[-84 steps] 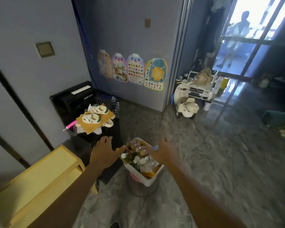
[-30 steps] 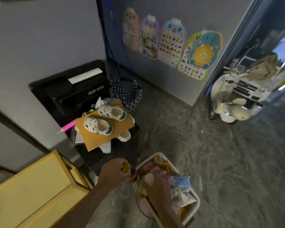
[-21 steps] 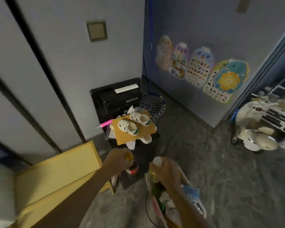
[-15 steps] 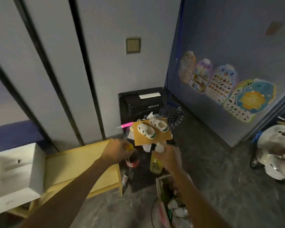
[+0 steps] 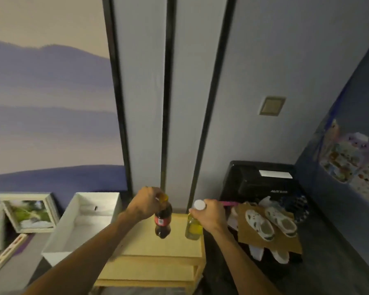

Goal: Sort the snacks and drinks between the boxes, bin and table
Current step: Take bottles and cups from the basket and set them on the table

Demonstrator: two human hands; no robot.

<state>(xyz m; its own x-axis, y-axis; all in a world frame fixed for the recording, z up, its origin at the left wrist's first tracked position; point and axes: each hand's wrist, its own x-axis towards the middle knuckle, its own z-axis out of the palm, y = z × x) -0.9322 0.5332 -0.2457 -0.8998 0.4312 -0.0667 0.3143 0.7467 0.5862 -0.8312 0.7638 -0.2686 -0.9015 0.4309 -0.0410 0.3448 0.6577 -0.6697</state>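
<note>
The left hand (image 5: 144, 204) grips a dark cola bottle (image 5: 162, 220) by its neck, the fingers closed around the yellow cap end, and the bottle hangs upright over the yellow wooden counter (image 5: 158, 248). Whether its base touches the counter top cannot be told. The right hand (image 5: 209, 213) wraps its fingers around the upper part of a yellow drink bottle (image 5: 193, 227), just under the white cap (image 5: 199, 204), and holds it upright beside the cola bottle, at about 3 o'clock from it. The two bottles are near each other but apart, both over the far part of the counter.

At 9 o'clock from the counter sits a white open box (image 5: 83, 224), its inside bare as far as it shows. Further toward 9 o'clock, a framed picture (image 5: 29, 211) leans against the wall. At 3 o'clock from the yellow drink, a brown cardboard sheet (image 5: 268, 235) carries a pair of small white shoes (image 5: 271, 223). At 1 o'clock from the hands stands a black appliance (image 5: 258, 179) with a white label on top. A pink stick (image 5: 228, 202) pokes out just past the right hand's knuckles. Colourful charts (image 5: 349, 158) hang on the blue wall at the far right.
</note>
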